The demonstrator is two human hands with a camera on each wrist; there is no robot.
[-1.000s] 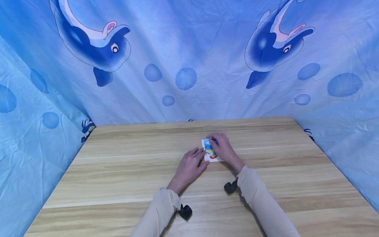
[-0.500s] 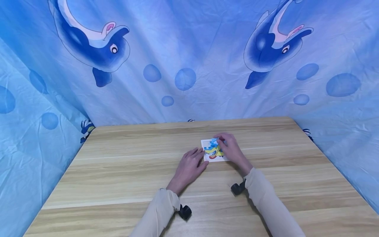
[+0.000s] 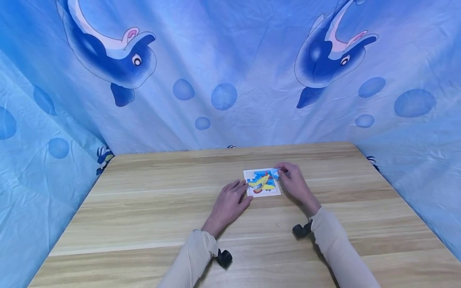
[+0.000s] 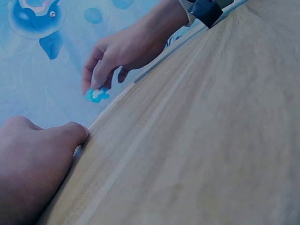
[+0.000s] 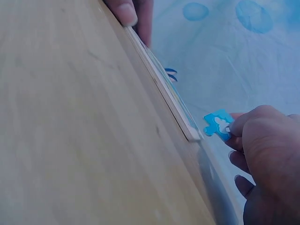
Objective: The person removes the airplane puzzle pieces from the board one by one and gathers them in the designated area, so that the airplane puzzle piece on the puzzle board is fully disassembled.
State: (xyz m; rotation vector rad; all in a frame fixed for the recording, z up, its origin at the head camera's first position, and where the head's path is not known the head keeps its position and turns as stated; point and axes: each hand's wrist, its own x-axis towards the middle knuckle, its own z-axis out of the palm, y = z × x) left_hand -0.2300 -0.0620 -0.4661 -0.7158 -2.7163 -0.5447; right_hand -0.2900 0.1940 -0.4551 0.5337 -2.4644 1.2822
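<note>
A square jigsaw puzzle in a white-bordered tray lies flat on the table, showing a yellow airplane on blue; a pale patch shows at its upper left. My left hand rests at the tray's left edge with fingers extended, touching it. Between thumb and finger, my right hand pinches a blue puzzle piece with a white shape on it. In the right wrist view that piece is raised, apart from the tray's right end. The left wrist view also has the puzzle piece beneath the right hand's fingertips.
The wood-grain table extends around both arms. Behind it and at the sides hangs a blue curtain printed with dolphins and bubbles. A small black camera is worn on the left wrist, and another camera on the right.
My right hand has moved rightward from over the puzzle to its upper right corner, carrying the blue piece and uncovering more of the airplane. The left hand stays at the tray's edge.
</note>
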